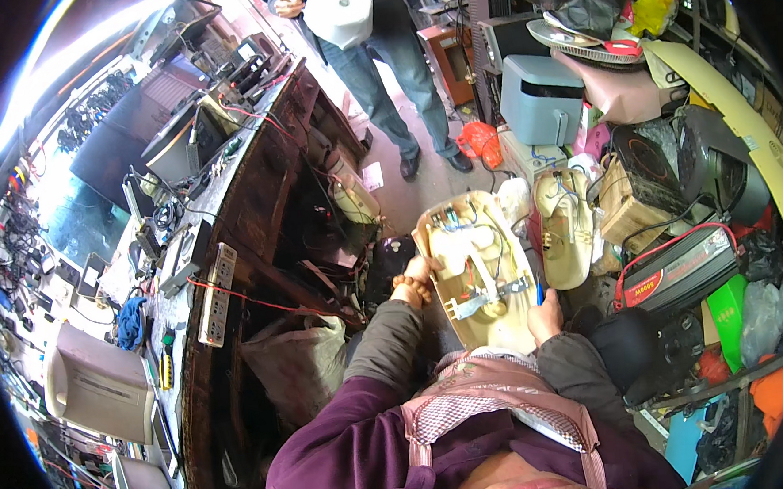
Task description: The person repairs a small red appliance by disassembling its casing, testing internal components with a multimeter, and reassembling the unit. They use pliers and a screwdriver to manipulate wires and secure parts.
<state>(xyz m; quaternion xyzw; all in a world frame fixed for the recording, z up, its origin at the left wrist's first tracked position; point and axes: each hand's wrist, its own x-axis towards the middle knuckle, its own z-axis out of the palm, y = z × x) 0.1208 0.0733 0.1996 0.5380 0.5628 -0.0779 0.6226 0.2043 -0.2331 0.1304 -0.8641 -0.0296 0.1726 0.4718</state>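
A cream plastic appliance housing [508,314] lies open-side up in front of me, tilted, its near end close to my apron. Inside it are wires, a pale central post and a grey metal bracket [479,304]. My left hand [418,277], with a beaded bracelet at the wrist, is closed on the housing's left edge. Beside the right edge, my right hand [546,318] is closed round a slim blue tool [539,293]; its kind is too small to make out. A matching cream shell [570,266] with wires in it sits to the right of the housing.
A cluttered workbench [267,145] runs along the left, with a power strip [218,293] on its edge. Ahead stands a person [388,90] holding a white rounded object [339,13]. At right are a grey-blue air fryer [541,99], a wooden box [637,201] and a black device [683,269].
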